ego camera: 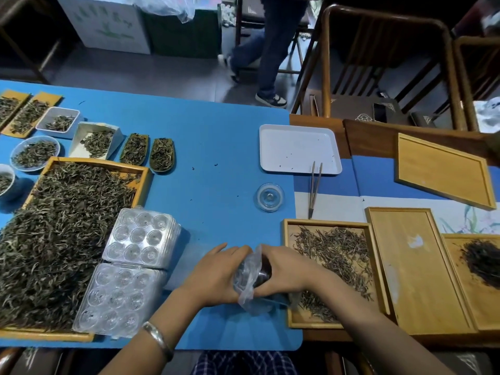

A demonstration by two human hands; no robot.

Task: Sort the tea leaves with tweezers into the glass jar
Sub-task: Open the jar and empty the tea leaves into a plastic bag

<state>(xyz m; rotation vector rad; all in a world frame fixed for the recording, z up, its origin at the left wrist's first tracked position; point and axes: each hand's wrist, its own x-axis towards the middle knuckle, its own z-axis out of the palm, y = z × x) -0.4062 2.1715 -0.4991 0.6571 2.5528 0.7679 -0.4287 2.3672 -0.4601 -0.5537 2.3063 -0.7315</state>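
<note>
Holding a dark jar in a plastic bag, both hands gripped it: left hand round the bag, right hand round the jar. Tweezers lay untouched beside the lid; leaves filled the tray. Sorting appeared not yet begun.

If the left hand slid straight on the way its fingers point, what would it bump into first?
Probably nothing close: the left hand, gripping a plastic bag, points up-right across bare blue mat. The glass lid looks nearest that line; depth is unclear.
</note>
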